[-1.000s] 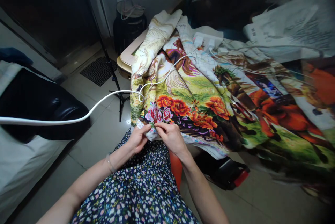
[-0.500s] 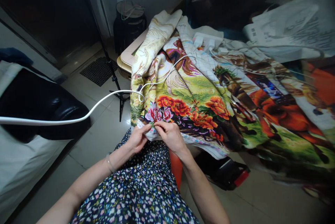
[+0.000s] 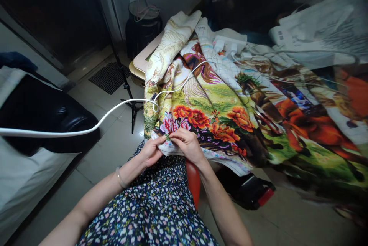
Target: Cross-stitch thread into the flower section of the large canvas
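Note:
A large cross-stitch cloth (image 3: 212,85) with horses, green grass and orange flowers drapes over a table and down to my lap. My left hand (image 3: 152,151) is closed on the cloth's lower left edge, thumb on top near the pink flowers. Close beside it, my right hand (image 3: 188,144) has thumb and forefinger pinched together just over the stitched surface. Whatever is between those fingertips is too small to make out. Across the cloth above my hands runs a white cable (image 3: 120,104), with a loop in it.
A white power strip (image 3: 230,38) with plugs lies on the cloth at the back. A phone (image 3: 296,94) with a lit screen rests to the right. On the left stand a black tripod (image 3: 126,85) and a black padded seat (image 3: 57,111). A red stool (image 3: 192,180) is beneath me.
My right hand has shifted slightly up at the wrist, its fingers curling more over the cloth. The left hand keeps its hold in nearly the same place.

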`<control>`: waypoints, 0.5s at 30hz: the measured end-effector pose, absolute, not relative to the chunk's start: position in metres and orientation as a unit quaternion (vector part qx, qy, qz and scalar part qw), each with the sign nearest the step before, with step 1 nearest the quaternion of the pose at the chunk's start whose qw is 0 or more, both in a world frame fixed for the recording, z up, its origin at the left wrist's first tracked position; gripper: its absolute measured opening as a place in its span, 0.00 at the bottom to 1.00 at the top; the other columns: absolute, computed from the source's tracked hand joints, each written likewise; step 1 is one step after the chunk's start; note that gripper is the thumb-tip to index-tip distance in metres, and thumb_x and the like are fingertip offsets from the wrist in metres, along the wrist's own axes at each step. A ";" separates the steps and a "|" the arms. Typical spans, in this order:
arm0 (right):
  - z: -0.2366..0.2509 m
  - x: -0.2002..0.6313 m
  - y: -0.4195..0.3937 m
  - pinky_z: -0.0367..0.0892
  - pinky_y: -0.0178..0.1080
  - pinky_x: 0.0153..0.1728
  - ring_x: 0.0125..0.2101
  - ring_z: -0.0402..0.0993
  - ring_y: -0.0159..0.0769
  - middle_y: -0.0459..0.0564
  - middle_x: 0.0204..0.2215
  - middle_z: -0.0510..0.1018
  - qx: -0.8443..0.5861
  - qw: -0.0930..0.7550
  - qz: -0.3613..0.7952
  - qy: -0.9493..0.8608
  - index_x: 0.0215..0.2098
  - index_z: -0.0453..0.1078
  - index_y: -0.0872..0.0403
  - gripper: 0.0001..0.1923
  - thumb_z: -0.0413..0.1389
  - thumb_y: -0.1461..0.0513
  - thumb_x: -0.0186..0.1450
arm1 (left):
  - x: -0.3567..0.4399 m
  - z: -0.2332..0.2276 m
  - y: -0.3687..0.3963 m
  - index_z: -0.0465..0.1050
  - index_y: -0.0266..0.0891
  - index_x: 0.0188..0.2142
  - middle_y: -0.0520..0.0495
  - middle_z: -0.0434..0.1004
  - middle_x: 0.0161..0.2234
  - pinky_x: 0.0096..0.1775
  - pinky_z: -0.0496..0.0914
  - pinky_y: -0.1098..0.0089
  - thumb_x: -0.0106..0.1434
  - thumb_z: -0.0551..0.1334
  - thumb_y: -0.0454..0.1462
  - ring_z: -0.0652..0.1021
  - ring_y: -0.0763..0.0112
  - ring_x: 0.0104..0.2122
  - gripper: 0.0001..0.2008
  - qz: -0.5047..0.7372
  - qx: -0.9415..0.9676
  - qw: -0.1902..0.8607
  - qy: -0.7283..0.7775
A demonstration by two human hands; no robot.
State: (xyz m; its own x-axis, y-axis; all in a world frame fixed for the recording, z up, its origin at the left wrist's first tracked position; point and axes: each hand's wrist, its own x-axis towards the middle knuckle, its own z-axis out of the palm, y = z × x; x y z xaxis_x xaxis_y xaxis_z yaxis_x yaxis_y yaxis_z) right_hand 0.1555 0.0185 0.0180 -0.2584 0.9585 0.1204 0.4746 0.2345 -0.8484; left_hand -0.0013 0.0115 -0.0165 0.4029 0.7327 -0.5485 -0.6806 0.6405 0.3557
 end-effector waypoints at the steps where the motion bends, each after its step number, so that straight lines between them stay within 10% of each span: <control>1: 0.018 0.155 0.019 0.65 0.34 0.32 0.29 0.72 0.34 0.48 0.27 0.75 -0.504 0.345 0.357 -0.707 0.31 0.76 0.54 0.07 0.56 0.67 0.63 | -0.002 -0.017 0.011 0.76 0.30 0.33 0.43 0.79 0.32 0.43 0.71 0.67 0.52 0.68 0.30 0.77 0.71 0.31 0.07 0.421 0.037 0.838 0.346; 15: 0.027 0.146 0.007 0.67 0.38 0.41 0.36 0.74 0.38 0.52 0.35 0.77 -0.559 0.288 0.265 -0.731 0.38 0.72 0.55 0.10 0.50 0.69 0.64 | 0.006 -0.006 0.007 0.75 0.33 0.34 0.48 0.78 0.28 0.36 0.70 0.70 0.47 0.72 0.32 0.76 0.73 0.27 0.13 0.449 0.063 0.807 0.378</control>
State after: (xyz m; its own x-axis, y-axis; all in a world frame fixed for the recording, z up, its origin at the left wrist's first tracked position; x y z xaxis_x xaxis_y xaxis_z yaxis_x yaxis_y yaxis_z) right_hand 0.1458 0.0067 0.0267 -0.2104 0.9696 0.1247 0.6643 0.2353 -0.7095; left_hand 0.0063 0.0068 -0.0056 0.3111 0.7715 -0.5549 -0.6768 0.5898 0.4406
